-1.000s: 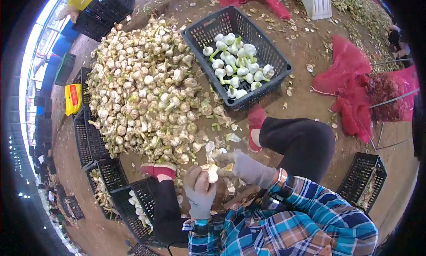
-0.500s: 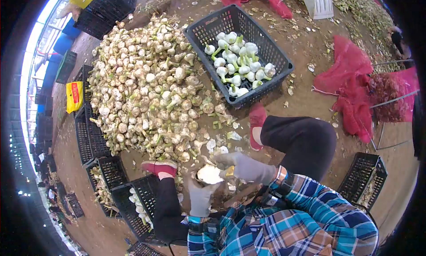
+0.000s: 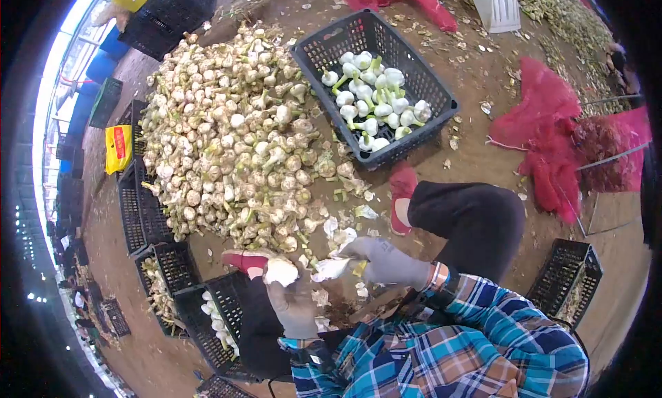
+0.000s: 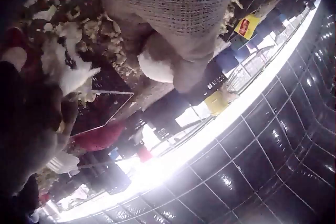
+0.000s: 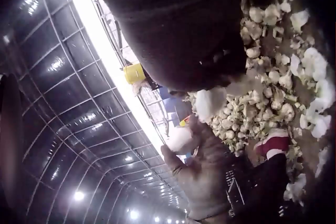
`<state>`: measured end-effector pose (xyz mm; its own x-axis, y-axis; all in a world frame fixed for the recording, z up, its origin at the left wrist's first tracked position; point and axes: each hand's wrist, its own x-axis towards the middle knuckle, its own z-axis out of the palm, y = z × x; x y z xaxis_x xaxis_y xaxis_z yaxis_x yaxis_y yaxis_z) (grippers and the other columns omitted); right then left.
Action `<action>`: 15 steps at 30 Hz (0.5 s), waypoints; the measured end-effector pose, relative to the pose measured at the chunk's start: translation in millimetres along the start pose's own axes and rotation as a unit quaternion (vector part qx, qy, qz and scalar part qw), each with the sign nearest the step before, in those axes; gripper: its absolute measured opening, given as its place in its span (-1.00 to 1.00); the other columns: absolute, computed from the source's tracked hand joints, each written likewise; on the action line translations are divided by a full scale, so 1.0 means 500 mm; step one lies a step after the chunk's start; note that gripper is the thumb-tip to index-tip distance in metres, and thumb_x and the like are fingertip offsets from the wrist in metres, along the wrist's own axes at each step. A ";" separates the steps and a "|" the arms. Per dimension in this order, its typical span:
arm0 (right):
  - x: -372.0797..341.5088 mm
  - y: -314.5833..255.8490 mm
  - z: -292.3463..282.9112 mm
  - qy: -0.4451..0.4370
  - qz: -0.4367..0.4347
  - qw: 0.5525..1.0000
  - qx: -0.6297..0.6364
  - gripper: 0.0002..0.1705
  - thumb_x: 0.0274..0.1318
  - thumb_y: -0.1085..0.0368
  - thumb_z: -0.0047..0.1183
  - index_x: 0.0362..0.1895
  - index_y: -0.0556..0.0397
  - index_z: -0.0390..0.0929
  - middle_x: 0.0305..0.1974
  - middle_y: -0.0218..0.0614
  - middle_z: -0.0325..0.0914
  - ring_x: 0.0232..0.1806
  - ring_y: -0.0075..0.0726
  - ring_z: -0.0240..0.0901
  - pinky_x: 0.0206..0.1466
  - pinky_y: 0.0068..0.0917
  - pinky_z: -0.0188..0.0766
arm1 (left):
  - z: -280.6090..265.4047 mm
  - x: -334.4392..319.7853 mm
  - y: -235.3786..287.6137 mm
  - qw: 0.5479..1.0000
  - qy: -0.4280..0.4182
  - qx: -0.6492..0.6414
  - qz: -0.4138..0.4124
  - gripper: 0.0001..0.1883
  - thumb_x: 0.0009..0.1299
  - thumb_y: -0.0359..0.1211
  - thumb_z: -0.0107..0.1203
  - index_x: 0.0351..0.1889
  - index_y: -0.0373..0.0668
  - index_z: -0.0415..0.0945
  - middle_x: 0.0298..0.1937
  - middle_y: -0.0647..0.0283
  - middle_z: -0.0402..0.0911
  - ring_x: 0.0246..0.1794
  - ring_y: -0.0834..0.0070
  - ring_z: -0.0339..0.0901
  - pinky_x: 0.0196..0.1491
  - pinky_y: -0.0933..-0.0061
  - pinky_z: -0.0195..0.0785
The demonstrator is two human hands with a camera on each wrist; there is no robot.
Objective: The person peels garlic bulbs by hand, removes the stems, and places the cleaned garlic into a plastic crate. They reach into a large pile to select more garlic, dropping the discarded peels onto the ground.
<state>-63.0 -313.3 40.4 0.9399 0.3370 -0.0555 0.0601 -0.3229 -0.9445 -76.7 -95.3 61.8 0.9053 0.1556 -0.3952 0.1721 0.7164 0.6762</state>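
My gloved left hand point(image 3: 295, 311) grips a white garlic bulb point(image 3: 281, 271) above my leg. That bulb also shows in the left wrist view point(image 4: 156, 67) between the left hand's point(image 4: 173, 14) fingers, and in the right wrist view point(image 5: 181, 139). To its right, apart from it, my gloved right hand point(image 3: 392, 263) pinches a loose piece of white skin point(image 3: 329, 269). Something small and yellowish point(image 3: 359, 268) lies by the right fingers; I cannot tell what it is. In the right wrist view the skin point(image 5: 210, 103) hangs below the dark right hand point(image 5: 178, 35).
A large heap of untrimmed garlic point(image 3: 227, 143) lies ahead on the left. Beyond my feet stands a dark crate point(image 3: 407, 148) with clean bulbs. More crates point(image 3: 207, 332) stand at the left, another point(image 3: 565, 277) at the right. Red mesh bags point(image 3: 545, 115) and skins lie about the ground.
My left hand has moved left and away from the right hand with the bulb, which now looks whiter. Skin now hangs from the right hand, pulled free of the bulb.
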 end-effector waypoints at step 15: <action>0.015 -0.060 -0.005 0.055 -0.073 0.996 0.013 -0.59 0.15 0.16 0.10 0.00 0.14 0.51 -0.09 -0.07 0.52 0.01 0.06 0.45 0.05 -0.18 0.40 | 0.058 -0.030 -0.023 0.971 -0.097 0.218 0.007 -0.32 0.29 -0.21 0.08 0.34 -0.29 0.16 0.20 0.06 0.40 0.17 0.27 0.42 0.19 0.27 0.35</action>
<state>-56.9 -303.2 69.0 0.9528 0.2798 0.1176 0.1914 -0.2531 -0.9483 -81.1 -125.6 77.8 0.9575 0.0014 -0.2883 0.2694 0.3519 0.8964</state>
